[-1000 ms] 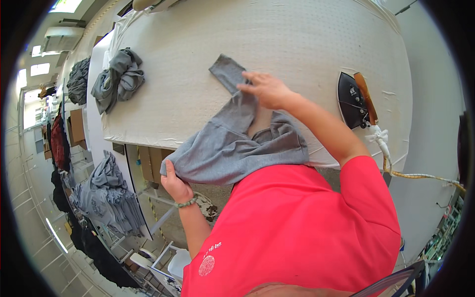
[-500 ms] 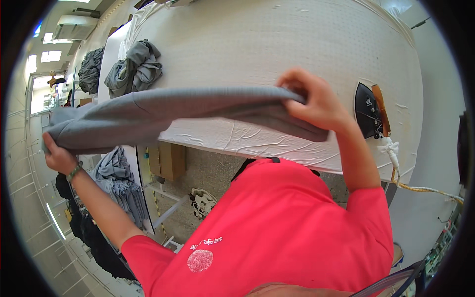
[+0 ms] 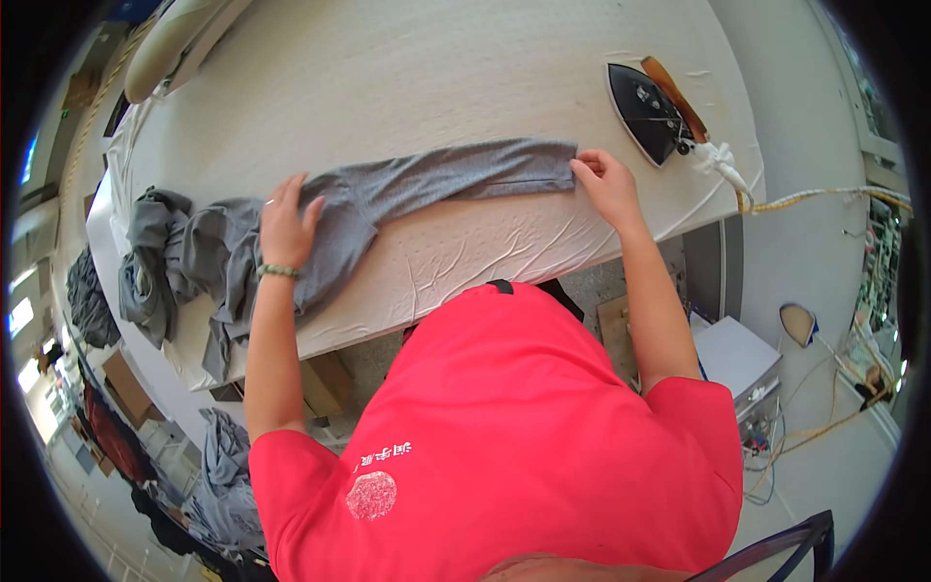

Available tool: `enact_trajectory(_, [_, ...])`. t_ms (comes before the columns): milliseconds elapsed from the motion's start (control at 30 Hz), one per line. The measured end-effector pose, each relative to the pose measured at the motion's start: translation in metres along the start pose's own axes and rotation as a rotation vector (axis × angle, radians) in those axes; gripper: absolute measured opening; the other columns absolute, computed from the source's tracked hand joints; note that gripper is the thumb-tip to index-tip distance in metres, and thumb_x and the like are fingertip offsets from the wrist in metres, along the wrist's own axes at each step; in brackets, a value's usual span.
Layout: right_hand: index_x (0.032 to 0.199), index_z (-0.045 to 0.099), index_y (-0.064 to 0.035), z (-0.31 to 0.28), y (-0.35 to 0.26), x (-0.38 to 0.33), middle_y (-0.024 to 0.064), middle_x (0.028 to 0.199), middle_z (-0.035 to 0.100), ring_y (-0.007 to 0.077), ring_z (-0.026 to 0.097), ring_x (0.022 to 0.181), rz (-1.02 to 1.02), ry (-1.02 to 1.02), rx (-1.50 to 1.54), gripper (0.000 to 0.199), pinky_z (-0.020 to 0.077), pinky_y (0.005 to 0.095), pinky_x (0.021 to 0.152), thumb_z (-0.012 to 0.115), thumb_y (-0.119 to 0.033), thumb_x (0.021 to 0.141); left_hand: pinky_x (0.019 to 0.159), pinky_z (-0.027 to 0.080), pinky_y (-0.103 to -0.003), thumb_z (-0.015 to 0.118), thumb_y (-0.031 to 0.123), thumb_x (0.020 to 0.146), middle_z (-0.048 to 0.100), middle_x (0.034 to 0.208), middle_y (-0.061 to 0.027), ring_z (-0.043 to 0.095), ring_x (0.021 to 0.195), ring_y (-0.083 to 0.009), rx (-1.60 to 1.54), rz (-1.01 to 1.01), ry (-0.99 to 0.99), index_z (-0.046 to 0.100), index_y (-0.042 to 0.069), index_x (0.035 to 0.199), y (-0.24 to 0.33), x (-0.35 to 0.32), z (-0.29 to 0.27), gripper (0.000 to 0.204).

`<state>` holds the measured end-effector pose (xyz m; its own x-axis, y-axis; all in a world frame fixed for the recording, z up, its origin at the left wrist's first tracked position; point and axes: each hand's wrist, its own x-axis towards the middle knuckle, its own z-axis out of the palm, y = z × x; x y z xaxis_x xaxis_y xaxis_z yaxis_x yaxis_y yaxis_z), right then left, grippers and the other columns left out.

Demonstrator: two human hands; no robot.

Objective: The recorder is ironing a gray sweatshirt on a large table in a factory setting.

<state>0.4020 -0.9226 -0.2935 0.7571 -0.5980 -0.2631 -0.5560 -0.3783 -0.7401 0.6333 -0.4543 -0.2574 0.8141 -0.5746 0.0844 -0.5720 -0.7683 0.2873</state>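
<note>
A grey cloth garment [image 3: 335, 228] lies on the white-covered table [image 3: 456, 238], one long sleeve or leg stretched out flat toward the right. Its left part is bunched up in folds, and a piece droops at the front edge. My left hand [image 3: 286, 228] rests flat on the garment near where the narrow part widens, fingers and thumb apart. At the far right end of the narrow part, my right hand [image 3: 606, 184] pinches the hem corner between thumb and fingers.
A black iron [image 3: 645, 112] with a wooden handle lies at the table's right, its white-wrapped hose [image 3: 722, 167] trailing off the edge. More grey cloth [image 3: 92, 301] is heaped beyond the left edge, with another pile [image 3: 225, 475] below. A padded pressing arm [image 3: 170, 48] stands at the far left.
The garment, held stretched in the air before, now lies on the table. My left hand has come inward and let go, resting flat; my right hand is at the hem end.
</note>
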Motion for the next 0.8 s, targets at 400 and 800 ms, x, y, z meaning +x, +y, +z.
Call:
enact_trajectory(400, [0.101, 0.07, -0.0022, 0.017, -0.033, -0.001, 0.002, 0.084, 0.069, 0.0129, 0.064, 0.072, 0.29, -0.143, 0.14, 0.032, 0.0539, 0.03, 0.062, 0.077, -0.032, 0.093, 0.08, 0.052, -0.048, 0.073, 0.029, 0.095, 0.069, 0.097, -0.0169, 0.066, 0.093, -0.0394, -0.127, 0.028, -0.281, 0.064, 0.006, 0.099, -0.006, 0.053, 0.03, 0.025])
enact_trajectory(800, [0.137, 0.062, -0.0001, -0.038, -0.237, -0.007, 0.0036, 0.103, 0.072, 0.0095, 0.067, 0.083, -0.419, -0.538, 0.397, 0.042, 0.0547, 0.0263, 0.065, 0.071, -0.012, 0.098, 0.075, 0.044, -0.028, 0.065, 0.013, 0.102, 0.062, 0.089, -0.0023, 0.052, 0.079, -0.0138, -0.379, -0.214, 0.627, 0.065, 0.002, 0.095, -0.045, -0.09, -0.176, 0.013])
